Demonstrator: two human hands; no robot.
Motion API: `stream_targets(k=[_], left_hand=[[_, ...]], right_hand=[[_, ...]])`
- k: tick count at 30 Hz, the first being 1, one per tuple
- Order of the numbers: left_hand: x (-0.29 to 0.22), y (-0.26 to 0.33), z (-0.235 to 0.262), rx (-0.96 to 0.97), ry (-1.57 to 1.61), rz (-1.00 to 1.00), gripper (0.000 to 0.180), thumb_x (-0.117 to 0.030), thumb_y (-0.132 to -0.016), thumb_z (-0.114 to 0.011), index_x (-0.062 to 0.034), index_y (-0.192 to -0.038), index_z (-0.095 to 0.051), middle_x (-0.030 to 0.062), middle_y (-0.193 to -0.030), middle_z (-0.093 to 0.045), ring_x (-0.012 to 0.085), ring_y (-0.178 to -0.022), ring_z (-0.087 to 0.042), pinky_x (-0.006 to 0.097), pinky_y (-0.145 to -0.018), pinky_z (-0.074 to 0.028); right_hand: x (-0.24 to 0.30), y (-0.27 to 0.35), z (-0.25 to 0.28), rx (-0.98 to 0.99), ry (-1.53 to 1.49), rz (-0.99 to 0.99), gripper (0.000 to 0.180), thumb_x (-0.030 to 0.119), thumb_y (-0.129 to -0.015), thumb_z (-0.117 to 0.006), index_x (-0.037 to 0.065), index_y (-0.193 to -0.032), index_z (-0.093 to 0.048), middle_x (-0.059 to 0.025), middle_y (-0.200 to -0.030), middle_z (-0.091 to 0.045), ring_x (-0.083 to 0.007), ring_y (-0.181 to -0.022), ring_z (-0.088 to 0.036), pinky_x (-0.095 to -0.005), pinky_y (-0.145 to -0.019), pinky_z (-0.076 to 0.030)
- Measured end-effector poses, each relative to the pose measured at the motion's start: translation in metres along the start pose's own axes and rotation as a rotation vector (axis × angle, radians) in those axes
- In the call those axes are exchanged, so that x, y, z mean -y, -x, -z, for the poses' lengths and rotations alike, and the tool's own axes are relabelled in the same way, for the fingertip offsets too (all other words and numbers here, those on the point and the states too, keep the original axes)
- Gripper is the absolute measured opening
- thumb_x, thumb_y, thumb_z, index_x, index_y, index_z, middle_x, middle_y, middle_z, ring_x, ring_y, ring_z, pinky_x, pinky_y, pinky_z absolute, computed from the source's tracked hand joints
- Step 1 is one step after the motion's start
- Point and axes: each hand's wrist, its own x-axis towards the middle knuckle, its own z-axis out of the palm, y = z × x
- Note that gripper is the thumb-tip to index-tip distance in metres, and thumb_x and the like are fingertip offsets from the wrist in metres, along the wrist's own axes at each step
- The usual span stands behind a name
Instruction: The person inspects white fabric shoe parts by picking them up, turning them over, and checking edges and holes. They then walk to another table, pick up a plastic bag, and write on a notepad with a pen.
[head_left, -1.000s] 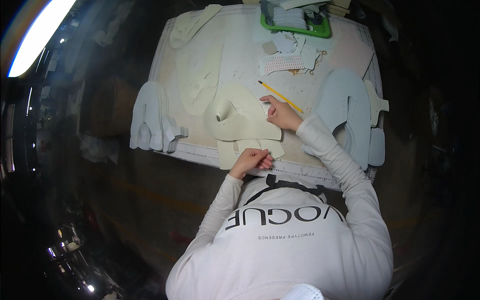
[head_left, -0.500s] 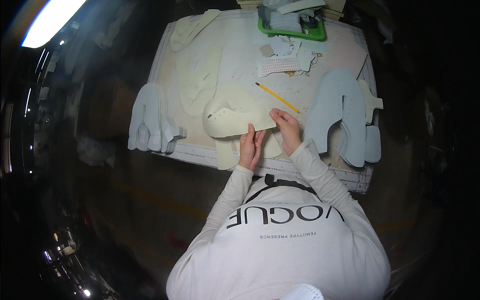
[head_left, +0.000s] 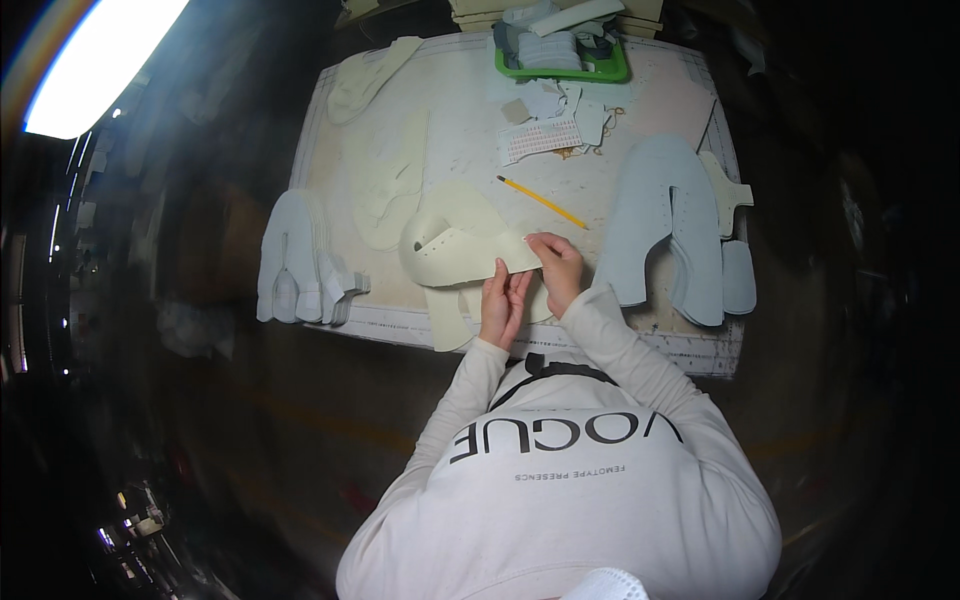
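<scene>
A cream, horseshoe-shaped shoe upper piece (head_left: 462, 250) with a row of small holes is held up, bent, near the table's front edge. My left hand (head_left: 505, 305) grips its lower edge, thumb on top and fingers beneath. At the right end of the same piece, my right hand (head_left: 558, 268) pinches the corner between thumb and fingertips. More cream cut pieces (head_left: 447, 322) lie under it, partly hidden. Just beyond my right hand rests a yellow pencil (head_left: 543, 202).
Light blue upper pieces (head_left: 640, 190) lie stacked at the right, another pale stack (head_left: 285, 245) at the left. Cream pieces (head_left: 390, 190) spread across the left half. Paper scraps (head_left: 540, 140), a pink sheet (head_left: 675, 108) and a filled green basket (head_left: 612, 70) occupy the far side.
The whole view has shifted a little. Both hands keep hold of the cream upper piece, which stays in nearly the same pose.
</scene>
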Motion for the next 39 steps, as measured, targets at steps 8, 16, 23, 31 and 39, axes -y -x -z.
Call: stream_targets(k=[8,16,23,31,39], left_hand=[[0.0,0.002,0.003,0.031,-0.046,-0.017,0.034,-0.024,-0.095,-0.049,0.0016,-0.117,-0.049,0.013,-0.119,-0.056,0.0203,-0.11,-0.056,0.032,-0.095,-0.047],[-0.001,0.001,0.007,0.005,0.066,0.004,0.03,-0.021,-0.094,-0.052,-0.0009,-0.115,-0.05,0.0113,-0.118,-0.057,0.0207,-0.113,-0.054,0.034,-0.097,-0.046],[0.002,-0.004,0.013,-0.029,0.146,0.071,0.029,-0.018,-0.093,-0.053,0.0005,-0.115,-0.051,0.0126,-0.118,-0.057,0.0223,-0.114,-0.053,0.036,-0.1,-0.044],[0.002,-0.007,0.013,-0.08,0.173,0.085,0.023,-0.013,-0.092,-0.054,0.0022,-0.109,-0.053,0.0145,-0.112,-0.06,0.024,-0.108,-0.057,0.037,-0.097,-0.047],[-0.01,0.007,0.025,-0.244,-0.507,-0.078,0.035,-0.009,-0.086,-0.059,-0.0076,-0.119,-0.046,0.0067,-0.113,-0.056,0.0172,-0.102,-0.056,0.029,-0.088,-0.05]], right_hand=[[0.01,0.003,0.0,0.002,0.119,0.023,0.026,0.004,-0.078,-0.065,0.002,-0.102,-0.055,-0.006,-0.103,-0.053,-0.0143,-0.091,-0.054,-0.026,-0.081,-0.043],[0.072,0.009,0.042,0.121,0.084,0.39,0.021,-0.005,-0.081,-0.055,0.003,-0.1,-0.05,-0.0046,-0.1,-0.057,-0.0116,-0.095,-0.057,-0.0231,-0.078,-0.046],[0.163,0.02,0.193,-0.457,1.174,0.74,0.032,0.005,-0.077,-0.064,0.005,-0.108,-0.056,-0.0121,-0.102,-0.054,-0.0279,-0.089,-0.056,-0.0373,-0.073,-0.047],[0.139,0.042,0.231,-0.597,1.561,0.612,0.05,0.03,-0.076,-0.069,0.007,-0.118,-0.053,-0.0124,-0.103,-0.048,-0.031,-0.097,-0.048,-0.0402,-0.083,-0.043],[0.143,0.038,0.238,-0.675,1.536,0.644,0.042,0.029,-0.077,-0.068,0.008,-0.111,-0.055,-0.0123,-0.1,-0.05,-0.032,-0.097,-0.05,-0.0414,-0.08,-0.044]])
